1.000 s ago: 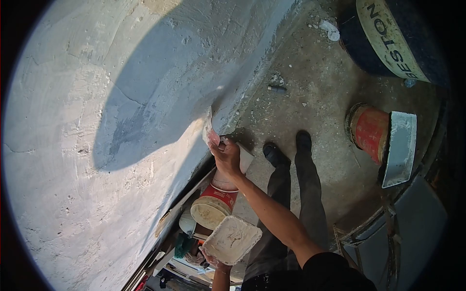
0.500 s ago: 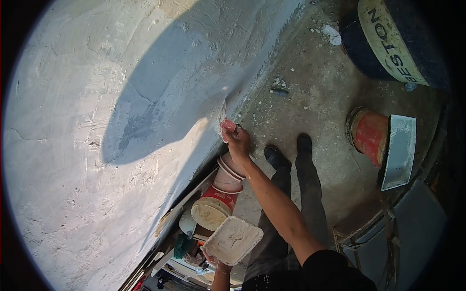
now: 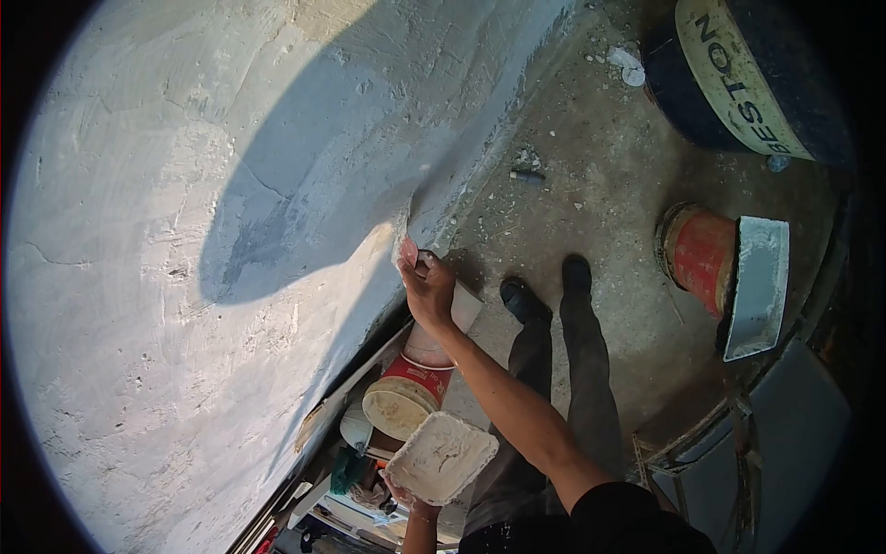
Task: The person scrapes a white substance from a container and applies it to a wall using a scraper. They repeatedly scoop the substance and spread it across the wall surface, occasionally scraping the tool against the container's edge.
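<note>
My right hand is shut on a small putty knife with a reddish blade. The blade is pressed against the grey plastered wall, low down near where the wall meets the floor. My left hand grips from below a square white tray smeared with plaster, held close to my body at the bottom of the view. The fingers of my left hand are mostly hidden under the tray.
A stack of red and white buckets stands by the wall beneath my right arm. My black shoes are on the dusty concrete floor. At the right a red bucket carries a white trough. A big dark drum stands beyond it.
My right hand slid the knife a little along the wall towards the floor edge, then drew it back to about where it began. The tray in my left hand stayed put.
</note>
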A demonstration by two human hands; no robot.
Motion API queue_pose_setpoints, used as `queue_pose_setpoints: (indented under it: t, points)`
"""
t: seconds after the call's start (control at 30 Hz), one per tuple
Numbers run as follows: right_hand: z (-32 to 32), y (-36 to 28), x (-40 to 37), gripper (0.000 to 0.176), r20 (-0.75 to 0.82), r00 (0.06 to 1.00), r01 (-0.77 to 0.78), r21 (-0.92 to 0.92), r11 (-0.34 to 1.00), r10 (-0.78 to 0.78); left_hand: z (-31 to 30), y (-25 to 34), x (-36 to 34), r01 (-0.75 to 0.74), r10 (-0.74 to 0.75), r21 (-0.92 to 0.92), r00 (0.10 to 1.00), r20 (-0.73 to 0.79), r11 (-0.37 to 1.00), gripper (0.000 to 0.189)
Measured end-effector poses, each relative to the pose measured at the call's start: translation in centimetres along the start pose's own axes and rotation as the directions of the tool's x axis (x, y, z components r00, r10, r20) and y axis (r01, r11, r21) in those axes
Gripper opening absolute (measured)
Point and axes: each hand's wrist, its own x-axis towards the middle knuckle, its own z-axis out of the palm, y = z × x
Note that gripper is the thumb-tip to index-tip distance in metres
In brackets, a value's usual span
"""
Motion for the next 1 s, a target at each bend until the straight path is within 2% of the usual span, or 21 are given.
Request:
queue_pose_setpoints:
  t: [0.07, 0.17, 0.27, 0.3, 0.4, 0.57, 0.67, 0.87, 1.0]
  points:
    - [-0.3, -0.3, -0.7, 0.010, -0.007, 0.999, -0.042, 0.009, 0.999, 0.042, 0.2, -0.1, 0.0, 0.000, -0.001, -0.016, 0.999, -0.041, 1.000, 0.080]
    - [-1.5, 1.4, -0.6, 0.017, -0.148, 0.989, 0.005, -0.104, 0.995, -0.021, -0.6, -0.5, 0.0, -0.029, 0.033, 0.050, 0.997, -0.076, 0.998, 0.081]
    - [-2.1, 3.0, 1.2, 0.018, -0.302, 0.952, -0.066, -0.027, 0.997, 0.055, -1.7, -1.1, 0.4, -0.073, 0.081, 0.068, 0.989, -0.121, 0.995, 0.082]
    - [-2.2, 3.2, 1.9, 0.018, -0.311, 0.947, -0.116, -0.080, 0.990, 0.085, -1.5, -0.9, 0.3, -0.057, 0.063, 0.067, 0.994, -0.092, 0.996, 0.082]
    - [-1.0, 4.0, 3.4, 0.018, -0.177, 0.978, 0.099, -0.047, 0.994, -0.106, -0.5, -0.3, -0.2, -0.010, 0.012, 0.047, 0.999, -0.032, 0.999, 0.082]
    - [1.1, 3.0, 3.8, 0.016, -0.095, 0.995, -0.020, -0.039, 0.999, 0.017, -0.8, -0.5, 0.0, 0.024, -0.024, -0.016, 0.999, -0.044, 1.000, 0.080]
    - [0.2, 2.7, 3.4, 0.016, -0.024, 0.999, -0.025, -0.060, 0.998, 0.023, -0.9, -0.6, -0.1, 0.035, -0.037, -0.030, 0.998, -0.049, 0.999, 0.080]
    - [-1.5, 3.5, 2.8, 0.018, 0.129, 0.991, -0.041, 0.080, 0.996, 0.031, -0.8, -0.7, 0.1, 0.053, -0.056, -0.046, 0.997, -0.051, 0.998, 0.078]
    - [-2.7, 3.9, 2.0, 0.019, 0.168, 0.985, -0.056, 0.087, 0.995, 0.041, -0.6, -0.7, 0.1, 0.059, -0.061, -0.052, 0.997, -0.050, 0.997, 0.077]
